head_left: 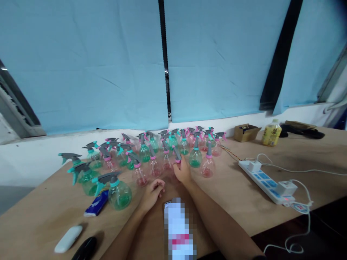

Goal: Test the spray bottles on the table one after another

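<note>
Lying on the table [222, 195] at bottom centre, a phone [179, 224] comes nearest. Beyond it, the left hand [154, 190] rests loosely half-curled, apparently unfilled; mid-frame, the right hand [183, 172] has its grip round a pink-collared spray bottle [177, 155]. Surrounding bottles [195, 159] already wear trigger heads; what remains, I cannot tell.

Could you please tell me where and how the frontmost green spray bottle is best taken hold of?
Probably by the turquoise collar at its neck, with the left hand coming from the right: the green spray bottle stands upright, its round body widens below the collar, and its trigger juts left, away from that hand.
</note>
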Available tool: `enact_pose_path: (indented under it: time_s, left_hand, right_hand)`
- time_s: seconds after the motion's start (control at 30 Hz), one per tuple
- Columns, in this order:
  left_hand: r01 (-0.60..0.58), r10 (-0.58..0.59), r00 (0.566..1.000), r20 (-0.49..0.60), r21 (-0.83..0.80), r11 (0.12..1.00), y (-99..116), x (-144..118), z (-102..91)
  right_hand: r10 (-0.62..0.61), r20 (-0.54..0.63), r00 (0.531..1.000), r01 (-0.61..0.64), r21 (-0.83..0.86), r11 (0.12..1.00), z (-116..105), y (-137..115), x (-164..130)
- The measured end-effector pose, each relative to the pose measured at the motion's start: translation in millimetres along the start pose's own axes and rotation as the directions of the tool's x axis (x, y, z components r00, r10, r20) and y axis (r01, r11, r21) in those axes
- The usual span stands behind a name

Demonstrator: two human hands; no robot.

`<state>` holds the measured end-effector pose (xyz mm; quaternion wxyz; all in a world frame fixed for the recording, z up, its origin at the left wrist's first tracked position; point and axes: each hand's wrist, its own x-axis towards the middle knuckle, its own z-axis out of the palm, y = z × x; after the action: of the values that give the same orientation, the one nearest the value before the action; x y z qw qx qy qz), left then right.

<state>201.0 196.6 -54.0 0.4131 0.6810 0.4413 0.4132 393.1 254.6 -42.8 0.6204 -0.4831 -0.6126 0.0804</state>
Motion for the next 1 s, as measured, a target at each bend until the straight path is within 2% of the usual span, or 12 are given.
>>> enact_pose_path:
  time_s: [0.2,0.33,0.43,0.67,1.0]
  left_hand:
    - [0.002,-0.002,1.0,0.008,0.012,1.0,1,-1,0.5]
    - [0.007,-0.007,1.0,0.007,0.009,1.0,2,0,0.8]
    - [0.007,-0.007,1.0,0.004,0.02,1.0,1,0,-0.1]
    - [0.009,-0.009,1.0,0.016,0.034,0.999,-2,1,-1.8]
    - [0.02,-0.02,1.0,0.013,0.021,1.0,4,0,-0.4]
  right_hand:
    - [-0.13,-0.068,0.989,0.115,-0.189,0.975,-4,15,3]
    - [-0.102,-0.102,0.989,0.058,-0.365,0.929,-1,16,2]
    - [-0.066,-0.13,0.989,0.004,-0.431,0.902,2,15,1]
    - [-0.063,-0.086,0.994,0.018,-0.451,0.892,4,16,5]
    - [0.015,-0.044,0.999,-0.026,-0.275,0.961,0,23,2]
